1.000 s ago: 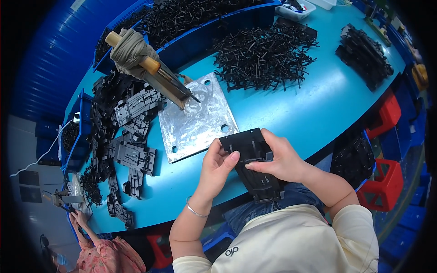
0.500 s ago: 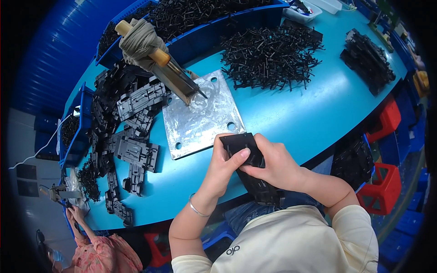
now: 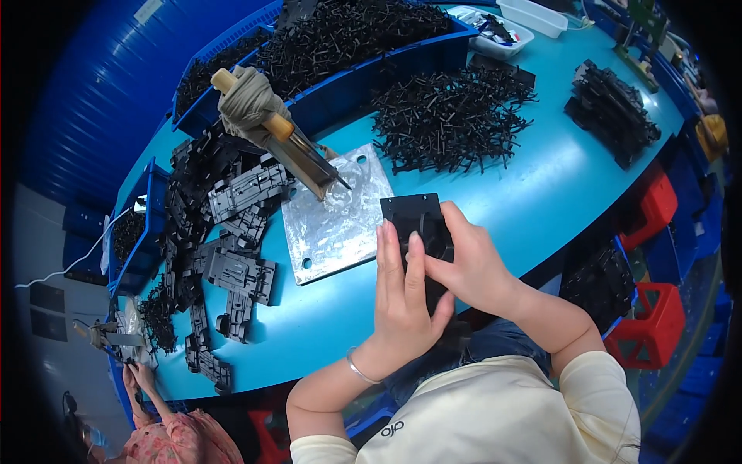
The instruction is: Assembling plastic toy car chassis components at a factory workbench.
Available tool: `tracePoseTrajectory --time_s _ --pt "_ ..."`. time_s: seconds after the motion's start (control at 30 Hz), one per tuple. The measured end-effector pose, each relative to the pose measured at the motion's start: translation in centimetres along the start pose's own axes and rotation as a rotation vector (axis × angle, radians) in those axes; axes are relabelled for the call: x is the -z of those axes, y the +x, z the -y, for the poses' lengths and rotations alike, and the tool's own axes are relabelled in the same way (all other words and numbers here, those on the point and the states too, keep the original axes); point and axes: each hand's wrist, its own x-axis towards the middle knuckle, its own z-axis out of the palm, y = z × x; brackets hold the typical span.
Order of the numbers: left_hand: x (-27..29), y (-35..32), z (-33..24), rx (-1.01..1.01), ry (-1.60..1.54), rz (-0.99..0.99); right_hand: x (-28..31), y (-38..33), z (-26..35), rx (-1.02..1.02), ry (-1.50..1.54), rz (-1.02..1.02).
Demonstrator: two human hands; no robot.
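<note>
A long black plastic chassis plate [image 3: 413,213] is in front of me, its flat end toward the table and the lower part dark near my lap. My right hand [image 3: 483,267] grips its right edge, thumb across the face. My left hand [image 3: 402,309] lies along its left side with fingers stretched out, touching the face. Just beyond is a silvery metal plate [image 3: 340,240] with holes in its corners. Over that plate leans a pointed metal tool [image 3: 305,166], its wooden handle wrapped in grey cloth.
Loose black plastic pins form a pile [image 3: 448,116] on the blue table; more fill a blue bin [image 3: 340,104]. Black chassis parts [image 3: 239,271] lie heaped at left; others are stacked [image 3: 614,112] at right. A co-worker's hands [image 3: 139,377] are at lower left. Red stools [image 3: 653,325] stand at right.
The chassis plate has moved up and slightly right, more upright now. My left hand has loosened its thumb grip and straightened its fingers along the plate; my right hand still holds it.
</note>
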Motion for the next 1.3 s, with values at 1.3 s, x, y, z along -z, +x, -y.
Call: tracePoseTrajectory --time_s 1.3 --pt "1.1 0.2 2.2 1.045 -1.331 -0.136 0.7 0.4 -5.7 -0.455 0.919 0.286"
